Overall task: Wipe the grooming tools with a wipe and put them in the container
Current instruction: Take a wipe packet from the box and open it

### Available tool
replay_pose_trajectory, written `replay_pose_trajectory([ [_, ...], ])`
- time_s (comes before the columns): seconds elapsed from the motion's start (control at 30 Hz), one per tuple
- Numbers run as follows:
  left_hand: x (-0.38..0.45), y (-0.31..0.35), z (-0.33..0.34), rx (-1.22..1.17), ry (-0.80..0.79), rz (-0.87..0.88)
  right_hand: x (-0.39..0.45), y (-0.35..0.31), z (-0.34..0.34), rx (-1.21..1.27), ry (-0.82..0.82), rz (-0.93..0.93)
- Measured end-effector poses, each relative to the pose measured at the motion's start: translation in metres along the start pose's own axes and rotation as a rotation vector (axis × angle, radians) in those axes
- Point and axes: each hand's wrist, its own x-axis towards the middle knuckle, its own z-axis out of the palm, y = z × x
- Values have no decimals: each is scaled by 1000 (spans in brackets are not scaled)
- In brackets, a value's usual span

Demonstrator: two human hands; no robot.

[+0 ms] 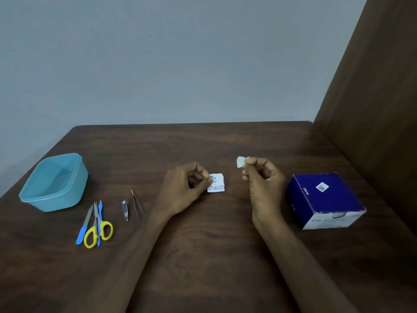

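My right hand point(259, 175) pinches a small white folded wipe point(240, 161) above the table. My left hand point(187, 184) pinches the edge of the torn white sachet point(217, 184) just over the table top. To the left lie the grooming tools: thin tweezers point(137, 203), a metal nail clipper point(125, 210), yellow-handled scissors point(98, 231), a blue-handled nail file point(84, 227) and a second blue-handled tool point(100, 213). A teal plastic container point(74, 175) stands open at the far left, with nothing seen inside it.
A dark blue cardboard box point(325, 199) of wipes sits at the right of the brown wooden table point(203, 245). A brown panel point(379, 86) rises along the right edge. A grey wall stands behind the table.
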Motion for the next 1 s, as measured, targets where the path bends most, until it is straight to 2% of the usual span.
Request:
replay_pose_trajectory([
  [0.13, 5, 1, 8, 78, -11, -17, 3, -1, -2, -38, 62, -23],
  [0.3, 20, 21, 33, 151, 49, -16, 2, -10, -4, 22, 125, -17],
  [0.43, 33, 35, 56, 95, 58, -44, 4, -7, -6, 3, 140, -19],
  [0.53, 35, 39, 66, 250, 73, -60, 9, -2, -6, 1, 135, -26],
  [0.67, 32, 38, 70, 388, 66, 14, 13, 3, -4, -19, 112, -26],
  [0.77, 33, 34, 71, 369, 48, -2, 14, 7, -2, -26, 55, 4],
  [1.0, 22, 35, 45, 384, 157, 40, 14, 11, 7, -18, -37, -28],
])
